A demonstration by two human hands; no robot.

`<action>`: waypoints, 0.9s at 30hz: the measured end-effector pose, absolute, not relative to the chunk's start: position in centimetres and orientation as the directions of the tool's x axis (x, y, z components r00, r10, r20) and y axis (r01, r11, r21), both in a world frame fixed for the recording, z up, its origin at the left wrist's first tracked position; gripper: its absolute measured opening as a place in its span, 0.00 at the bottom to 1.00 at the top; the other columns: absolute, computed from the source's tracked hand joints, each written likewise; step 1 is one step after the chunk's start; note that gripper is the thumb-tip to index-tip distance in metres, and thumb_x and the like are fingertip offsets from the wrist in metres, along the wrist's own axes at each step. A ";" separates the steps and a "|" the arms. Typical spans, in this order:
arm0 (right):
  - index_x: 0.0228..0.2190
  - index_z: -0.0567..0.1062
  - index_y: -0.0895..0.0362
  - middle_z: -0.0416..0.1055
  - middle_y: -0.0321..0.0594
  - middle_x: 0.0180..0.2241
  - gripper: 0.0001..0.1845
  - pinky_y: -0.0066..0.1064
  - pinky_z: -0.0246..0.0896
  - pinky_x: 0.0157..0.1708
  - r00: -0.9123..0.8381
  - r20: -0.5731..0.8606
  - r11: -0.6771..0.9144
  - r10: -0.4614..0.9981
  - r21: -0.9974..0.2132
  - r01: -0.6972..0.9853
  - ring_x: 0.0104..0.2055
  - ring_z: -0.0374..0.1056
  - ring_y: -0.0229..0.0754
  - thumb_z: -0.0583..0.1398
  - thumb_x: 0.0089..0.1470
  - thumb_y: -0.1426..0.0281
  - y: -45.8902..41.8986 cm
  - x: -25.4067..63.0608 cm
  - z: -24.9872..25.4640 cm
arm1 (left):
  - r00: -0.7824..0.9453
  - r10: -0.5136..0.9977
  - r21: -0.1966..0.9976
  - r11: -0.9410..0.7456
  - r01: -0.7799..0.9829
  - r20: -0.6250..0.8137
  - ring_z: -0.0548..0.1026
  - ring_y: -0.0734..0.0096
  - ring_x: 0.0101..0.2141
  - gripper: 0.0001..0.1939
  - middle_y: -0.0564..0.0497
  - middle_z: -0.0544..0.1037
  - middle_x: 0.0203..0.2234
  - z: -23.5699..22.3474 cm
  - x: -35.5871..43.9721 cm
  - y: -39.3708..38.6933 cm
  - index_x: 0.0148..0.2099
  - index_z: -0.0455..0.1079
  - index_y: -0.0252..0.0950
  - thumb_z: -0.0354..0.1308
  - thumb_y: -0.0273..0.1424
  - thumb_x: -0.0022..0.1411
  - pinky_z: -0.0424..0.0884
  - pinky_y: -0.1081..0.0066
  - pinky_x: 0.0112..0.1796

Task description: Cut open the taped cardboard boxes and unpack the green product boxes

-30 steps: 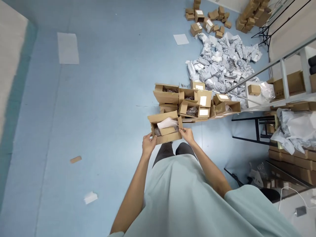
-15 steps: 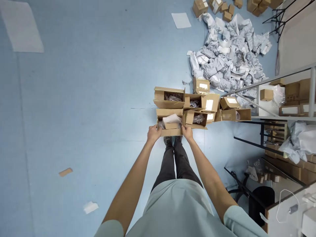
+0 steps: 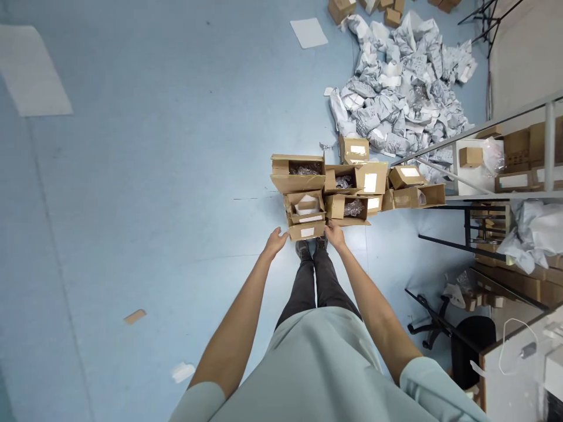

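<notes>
An open cardboard box [image 3: 307, 230] stands at my feet, its near flap, with a white label, facing me. Inside it show white paper [image 3: 308, 204] and a cardboard piece. My left hand [image 3: 276, 241] is at the box's near left corner, fingers apart and not wrapped round it. At the near right corner is my right hand [image 3: 335, 234], its fingers loosely spread beside the flap. Behind this box sits another open box [image 3: 298, 183] with clear plastic wrap in it. An open box [image 3: 352, 208] with similar wrap adjoins on the right.
More cardboard boxes [image 3: 370, 179] continue to the right, toward a metal rack [image 3: 549, 146]. A heap of grey mailing bags [image 3: 396, 88] covers the floor beyond. A black chair [image 3: 472, 343] and a white table [image 3: 510, 375] stand at lower right. Paper sheets [image 3: 308, 33] lie on the blue floor.
The near box's labelled flap now faces me and its contents look more upright. My left hand has come away from the box's edge; my right hand's grip has loosened. The view has shifted slightly.
</notes>
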State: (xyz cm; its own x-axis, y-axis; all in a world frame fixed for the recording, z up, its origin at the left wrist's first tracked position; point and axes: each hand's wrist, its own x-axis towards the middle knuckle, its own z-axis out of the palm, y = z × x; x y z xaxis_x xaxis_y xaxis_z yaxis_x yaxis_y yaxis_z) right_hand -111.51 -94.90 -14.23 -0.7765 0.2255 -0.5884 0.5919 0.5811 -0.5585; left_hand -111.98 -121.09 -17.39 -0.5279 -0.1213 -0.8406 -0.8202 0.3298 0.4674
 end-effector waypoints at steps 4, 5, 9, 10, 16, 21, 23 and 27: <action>0.59 0.85 0.56 0.86 0.56 0.59 0.23 0.50 0.74 0.68 -0.737 -0.610 0.492 0.292 -0.565 0.663 0.62 0.83 0.57 0.65 0.69 0.61 -94.8 -109.0 -11.2 | -0.541 -0.100 0.491 0.311 -0.814 -0.835 0.73 0.44 0.75 0.29 0.26 0.73 0.74 -13.9 -109.3 -121.8 0.71 0.74 0.27 0.66 0.34 0.72 0.66 0.55 0.74; 0.59 0.85 0.56 0.87 0.55 0.59 0.22 0.49 0.75 0.68 -0.737 -0.608 0.465 0.297 -0.582 0.668 0.61 0.84 0.57 0.65 0.69 0.61 -94.7 -108.2 -10.2 | -0.549 -0.086 0.502 0.307 -0.808 -0.831 0.74 0.44 0.74 0.28 0.27 0.74 0.73 -12.8 -108.5 -121.7 0.70 0.75 0.28 0.66 0.35 0.72 0.68 0.54 0.73; 0.55 0.87 0.55 0.88 0.53 0.56 0.20 0.47 0.78 0.65 -0.754 -0.576 0.346 0.317 -0.669 0.657 0.59 0.85 0.55 0.65 0.69 0.59 -93.5 -103.8 -4.9 | -0.609 0.004 0.582 0.303 -0.755 -0.793 0.80 0.43 0.68 0.26 0.31 0.83 0.66 -7.6 -105.6 -120.7 0.61 0.80 0.34 0.69 0.44 0.68 0.77 0.49 0.67; 0.54 0.87 0.55 0.88 0.53 0.55 0.20 0.48 0.79 0.64 -0.759 -0.563 0.317 0.326 -0.691 0.649 0.58 0.86 0.56 0.66 0.69 0.58 -93.0 -102.4 -3.5 | -0.629 0.035 0.607 0.307 -0.733 -0.776 0.82 0.42 0.66 0.26 0.31 0.85 0.63 -6.1 -104.9 -120.2 0.58 0.82 0.34 0.70 0.47 0.66 0.77 0.48 0.66; 0.51 0.88 0.54 0.88 0.54 0.55 0.25 0.53 0.80 0.62 -0.752 -0.474 0.087 0.458 -0.818 0.569 0.57 0.85 0.58 0.67 0.64 0.50 -89.8 -91.4 2.8 | -0.711 0.298 0.766 0.347 -0.541 -0.637 0.87 0.39 0.56 0.35 0.35 0.91 0.50 2.4 -100.8 -114.5 0.42 0.84 0.38 0.70 0.66 0.52 0.78 0.45 0.65; 0.52 0.88 0.55 0.89 0.55 0.50 0.36 0.56 0.81 0.61 -0.636 -0.390 -0.099 0.666 -0.891 0.442 0.51 0.86 0.58 0.67 0.59 0.39 -86.7 -79.7 5.5 | -0.621 0.585 0.852 0.380 -0.360 -0.523 0.87 0.40 0.55 0.35 0.35 0.90 0.50 6.9 -96.3 -105.7 0.32 0.79 0.40 0.70 0.69 0.50 0.79 0.46 0.63; 0.54 0.87 0.55 0.88 0.56 0.51 0.38 0.56 0.82 0.57 -0.570 -0.352 -0.145 0.742 -0.915 0.376 0.49 0.87 0.58 0.67 0.60 0.37 -85.0 -74.6 6.5 | -0.535 0.702 0.881 0.402 -0.248 -0.471 0.87 0.42 0.53 0.35 0.35 0.90 0.48 8.1 -93.6 -100.9 0.29 0.76 0.41 0.70 0.70 0.51 0.80 0.49 0.61; 0.59 0.85 0.55 0.88 0.56 0.53 0.37 0.53 0.83 0.53 -0.400 -0.277 -0.174 0.873 -0.946 0.274 0.44 0.87 0.55 0.66 0.65 0.40 -80.3 -63.5 9.3 | -0.372 0.853 0.925 0.377 -0.046 -0.366 0.86 0.47 0.47 0.39 0.39 0.89 0.40 10.5 -85.5 -90.0 0.27 0.70 0.42 0.67 0.75 0.52 0.82 0.54 0.54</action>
State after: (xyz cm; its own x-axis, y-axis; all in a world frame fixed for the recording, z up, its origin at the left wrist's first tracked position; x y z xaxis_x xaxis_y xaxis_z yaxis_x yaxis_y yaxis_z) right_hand -63.54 -80.30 9.31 -0.4004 0.8734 -0.2773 0.2745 -0.1744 -0.9456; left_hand -85.48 -90.00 10.49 -0.3722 0.8528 -0.3664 -0.0463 0.3772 0.9250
